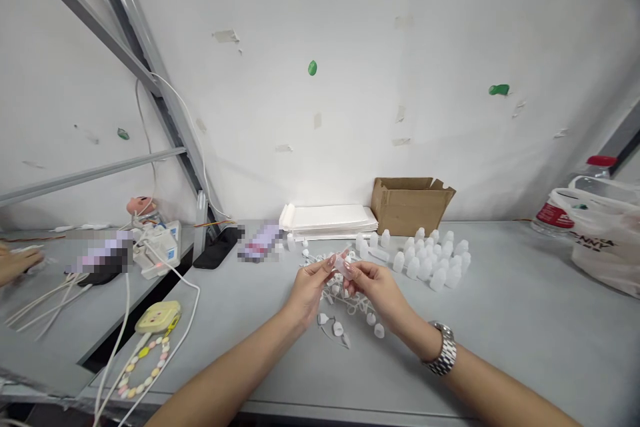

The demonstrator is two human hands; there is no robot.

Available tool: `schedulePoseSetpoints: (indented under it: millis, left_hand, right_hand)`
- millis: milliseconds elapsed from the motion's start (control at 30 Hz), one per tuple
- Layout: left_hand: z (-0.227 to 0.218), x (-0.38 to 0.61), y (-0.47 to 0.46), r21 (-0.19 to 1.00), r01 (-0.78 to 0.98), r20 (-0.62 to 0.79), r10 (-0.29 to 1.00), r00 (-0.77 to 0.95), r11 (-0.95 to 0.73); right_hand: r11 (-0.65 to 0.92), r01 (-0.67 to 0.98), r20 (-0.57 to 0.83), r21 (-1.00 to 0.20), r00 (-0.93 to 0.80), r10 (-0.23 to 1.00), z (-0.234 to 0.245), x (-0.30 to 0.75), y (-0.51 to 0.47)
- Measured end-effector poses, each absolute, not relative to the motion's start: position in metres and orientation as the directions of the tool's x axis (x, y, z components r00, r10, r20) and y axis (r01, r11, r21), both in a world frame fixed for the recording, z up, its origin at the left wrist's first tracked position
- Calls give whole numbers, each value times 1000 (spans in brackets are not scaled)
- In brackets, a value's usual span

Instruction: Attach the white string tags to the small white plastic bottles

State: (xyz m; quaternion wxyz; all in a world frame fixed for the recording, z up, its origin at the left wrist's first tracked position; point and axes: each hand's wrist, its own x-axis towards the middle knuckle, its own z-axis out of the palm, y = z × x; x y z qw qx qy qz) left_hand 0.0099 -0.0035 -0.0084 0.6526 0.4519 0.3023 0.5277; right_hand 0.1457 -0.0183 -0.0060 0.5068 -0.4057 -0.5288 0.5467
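My left hand and my right hand meet above the grey table, fingers pinched together on one small translucent white plastic bottle held between them. Under the hands lies a scatter of small white caps and stoppers. Just beyond and to the right stands a cluster of several more small white bottles. A metal watch sits on my right wrist.
An open cardboard box and a stack of white sheets stand at the wall. A white plastic bag and a red-capped bottle are at far right. Cables, a yellow socket and another person's hand lie left.
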Motion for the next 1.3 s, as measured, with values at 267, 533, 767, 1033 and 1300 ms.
schedulePoseSetpoints:
  millis: [267, 533, 767, 1033, 1300]
  left_hand:
    - [-6, 6, -2, 932, -361, 116, 964, 238, -23]
    - [-9, 8, -3, 934, -356, 129, 956, 265, -27]
    - [-12, -3, 13, 885, -466, 81, 986, 144, -5]
    - [-10, -18, 29, 840, -542, -83, 991, -108, 11]
    - [-19, -16, 30, 886, -464, -65, 993, -98, 12]
  right_hand:
    - [-148, -371, -15, -917, -338, 941, -8, 145, -19]
    - [-90, -349, 14, -933, -286, 958, -7, 143, -19]
    - [81, -85, 101, -993, -260, 960, -7, 151, -8]
    - [443, 676, 264, -588, -357, 896, -17, 176, 4]
    - [530, 691, 253, -491, -469, 846, -33, 164, 1]
